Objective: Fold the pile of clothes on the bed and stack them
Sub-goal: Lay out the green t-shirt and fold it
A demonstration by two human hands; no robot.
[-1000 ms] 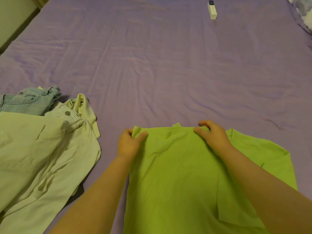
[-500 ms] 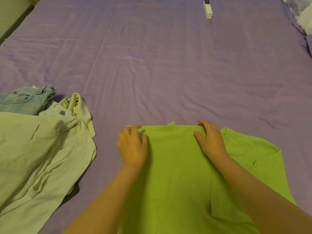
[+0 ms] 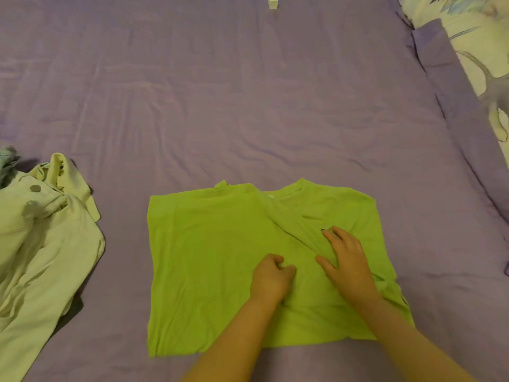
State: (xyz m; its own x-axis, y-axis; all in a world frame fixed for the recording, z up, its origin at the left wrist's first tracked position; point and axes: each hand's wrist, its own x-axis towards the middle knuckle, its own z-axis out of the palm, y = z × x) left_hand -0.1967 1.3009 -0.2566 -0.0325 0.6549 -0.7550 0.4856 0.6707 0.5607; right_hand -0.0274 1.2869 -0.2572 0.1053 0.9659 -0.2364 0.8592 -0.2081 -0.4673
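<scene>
A bright green shirt (image 3: 209,260) lies flat on the bed (image 3: 248,119), which has a purple sheet, and the shirt is partly folded into a square shape. Both hands are on top of the green shirt, on its right half. The left hand (image 3: 271,278) sits near the middle of the shirt with its fingers curled under; I cannot tell if that grip is pinching the cloth or just pressing on it. The right hand (image 3: 348,263) is just beside it, closer to the shirt's right edge, and its grip is spread apart, with the fingers lying flat on the cloth. The cloth is bunched into folds next to the right hand. The shirt's neck hole is at its far edge. To the left of the green shirt, well apart from it, is a pile of pale clothes (image 3: 41,249) with a round button showing. A bit of blue cloth (image 3: 8,158) peeks out at the far side of that pile. Far past the green shirt, at the top of the view, is a small white thing (image 3: 272,2). To the right of the shirt, at the bed's edge, is a flowery blanket (image 3: 479,37).
</scene>
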